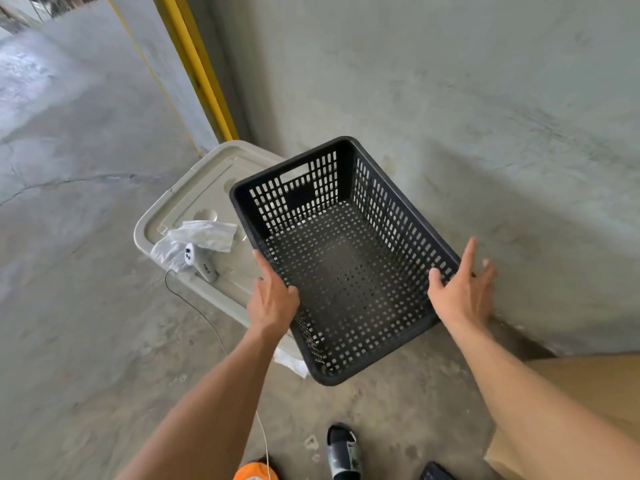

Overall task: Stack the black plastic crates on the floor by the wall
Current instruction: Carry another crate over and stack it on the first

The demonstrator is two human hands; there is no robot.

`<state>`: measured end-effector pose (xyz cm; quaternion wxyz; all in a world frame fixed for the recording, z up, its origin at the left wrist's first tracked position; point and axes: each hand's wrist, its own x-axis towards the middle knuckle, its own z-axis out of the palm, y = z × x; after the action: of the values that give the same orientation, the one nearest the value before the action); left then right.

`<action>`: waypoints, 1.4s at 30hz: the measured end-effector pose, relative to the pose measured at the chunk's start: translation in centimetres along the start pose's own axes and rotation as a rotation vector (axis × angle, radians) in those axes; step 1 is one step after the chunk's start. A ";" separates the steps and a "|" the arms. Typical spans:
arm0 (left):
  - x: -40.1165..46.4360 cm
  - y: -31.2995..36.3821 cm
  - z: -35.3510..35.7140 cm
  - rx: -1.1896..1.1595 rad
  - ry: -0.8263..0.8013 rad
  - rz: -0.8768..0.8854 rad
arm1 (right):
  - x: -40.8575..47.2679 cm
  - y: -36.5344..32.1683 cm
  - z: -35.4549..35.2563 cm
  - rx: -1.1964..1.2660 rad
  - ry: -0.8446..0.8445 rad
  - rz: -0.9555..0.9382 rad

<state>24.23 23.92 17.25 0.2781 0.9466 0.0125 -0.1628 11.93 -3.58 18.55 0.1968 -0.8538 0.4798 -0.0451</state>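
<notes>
- Black crate (346, 271) sits in the middle of your view, close to the wall (450, 116) on the right. Its left side overlaps the lid of a pale bin (194, 202). I cannot tell if it rests on the floor (69, 271) or if you are holding it up.
- Your left hand (273, 299) is on the crate's left rim, near the near corner. The thumb side lies on the edge, but I cannot tell if the fingers are wrapped tight.
- Your right hand (460, 289) is at the right rim with its fingers spread apart. It touches the edge but is not closed on it.
- I think the crate will feel light, because it is empty and full of little holes.
- It looks stiff, so it should keep its shape when you lift it.
- The rim is thick and smooth. It is a good place to hold, one hand on each long side.
- There is also a handle hole (294, 171) in the far end wall. The near end may have one too, but I cannot see it.
- I see only one whole crate here, so look for the others.
- A small white gadget (201, 261) and a crumpled sheet (201, 233) lie on the bin lid, just beside the crate. Try not to bump them.
</notes>
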 end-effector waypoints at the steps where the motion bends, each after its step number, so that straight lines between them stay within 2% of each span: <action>1: 1.1 0.3 -0.5 -0.019 0.003 0.016 | -1.7 -0.3 0.4 0.080 -0.010 0.093; 3: 2.8 0.7 -1.0 -0.028 -0.024 0.028 | -5.1 -1.2 1.3 0.210 -0.092 0.266; 5: 3.4 0.7 -1.1 -0.035 -0.064 0.017 | -7.5 -1.9 2.6 0.282 -0.170 0.342; 10: 0.7 0.4 0.3 -0.083 -0.074 -0.086 | -5.0 -0.4 4.7 0.292 -0.060 0.316; 14: -4.4 2.2 3.3 -0.233 -0.117 -0.207 | 1.2 0.6 2.2 0.155 -0.095 0.223; 15: -5.3 2.8 3.6 -0.209 -0.159 -0.198 | 2.4 0.4 1.2 0.130 -0.118 0.215; 17: -5.3 3.2 3.0 0.031 -0.166 -0.115 | 3.4 0.0 -0.4 0.090 -0.122 0.179; 20: -1.7 2.1 -0.8 0.453 -0.003 0.042 | 2.1 -0.3 -1.0 0.081 -0.110 0.163; 23: 4.0 0.5 -5.7 0.624 0.068 0.116 | -0.2 0.1 0.7 0.054 -0.090 0.202; 27: 11.9 -0.9 -8.8 0.646 -0.051 0.164 | -0.2 1.8 2.2 0.053 -0.041 0.147; 31: 15.7 -0.8 -8.4 0.507 -0.166 0.239 | 1.2 2.9 2.1 0.050 -0.030 0.107; 34: 14.7 -0.5 -6.9 0.521 -0.055 0.289 | 3.0 3.2 1.1 0.047 -0.043 0.090; 36: 14.0 -0.5 -5.9 0.624 0.045 0.298 | 4.8 2.9 0.3 0.015 -0.059 0.056; 39: 14.5 -0.4 -5.3 0.757 0.079 0.332 | 7.0 1.7 -0.2 -0.016 -0.093 -0.012; 42: 15.9 0.6 -4.6 0.709 0.077 0.334 | 7.9 1.0 0.1 -0.038 -0.117 -0.026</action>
<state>40.80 24.78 16.25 -0.0439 0.9783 -0.1885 -0.0739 15.34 -10.60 17.18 0.2076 -0.8648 0.4571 0.0113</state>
